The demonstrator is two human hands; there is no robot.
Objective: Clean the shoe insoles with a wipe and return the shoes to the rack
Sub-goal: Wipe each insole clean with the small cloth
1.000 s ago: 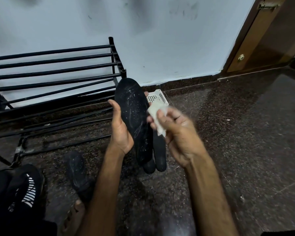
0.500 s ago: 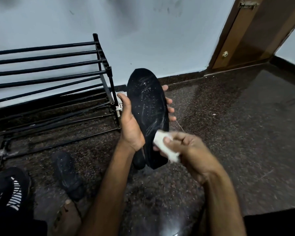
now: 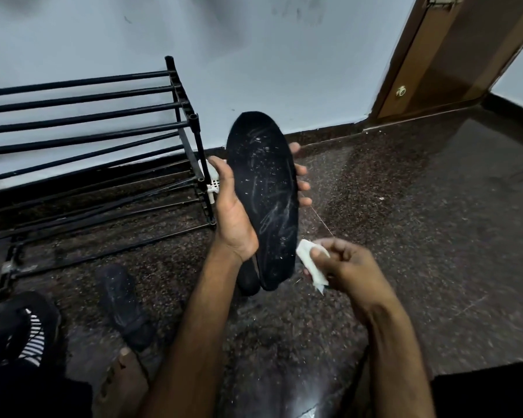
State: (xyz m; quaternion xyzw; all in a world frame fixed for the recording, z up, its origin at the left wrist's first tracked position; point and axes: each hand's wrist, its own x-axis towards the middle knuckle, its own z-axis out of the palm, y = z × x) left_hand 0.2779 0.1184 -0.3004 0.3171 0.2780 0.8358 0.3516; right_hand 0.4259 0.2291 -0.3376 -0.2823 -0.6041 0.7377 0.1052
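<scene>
The left hand [image 3: 234, 224] grips a dusty black insole [image 3: 266, 191] upright above the floor, thumb on its left edge, fingers [image 3: 302, 185] curled round its right. Just right of its near end, the right hand [image 3: 347, 267] pinches a white wipe [image 3: 310, 262]. The rack [image 3: 103, 146] stands far left.

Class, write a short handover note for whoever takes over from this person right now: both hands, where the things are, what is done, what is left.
Left hand grips the black insole upright.
Right hand pinches the wipe beside its lower edge.
A second insole and a shoe lie on the floor by the rack.
Done: wiping begun, white specks remain.
Left: finish the insoles, refit them, rack the shoes.
</scene>
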